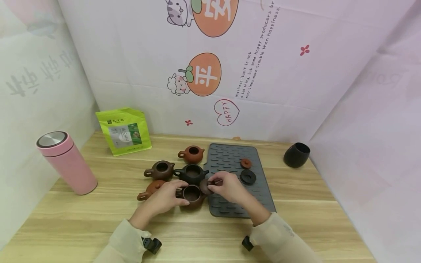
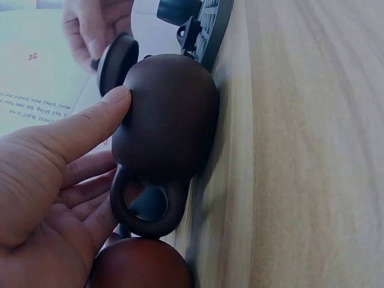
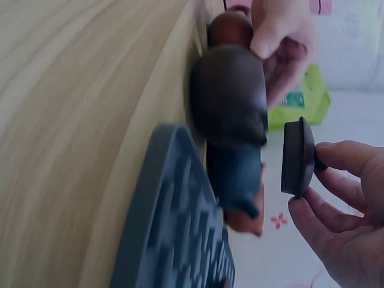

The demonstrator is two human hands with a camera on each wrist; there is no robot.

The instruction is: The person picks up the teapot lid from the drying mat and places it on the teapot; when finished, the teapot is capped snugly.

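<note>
A dark brown teapot stands uncovered on the wooden table, its body filling the middle of the left wrist view. My left hand holds it at the handle side, with the thumb at its rim. Pinched by its knob in my right hand is a dark brown lid, raised beside the opening and apart from the pot. Behind stands a black teapot without a lid. An orange-brown teapot with its lid on is partly hidden by my left hand.
A brown teapot and a reddish one stand uncovered farther back. The grey mat bears a reddish lid and a black lid. Around are a pink flask, green pouch and black cup.
</note>
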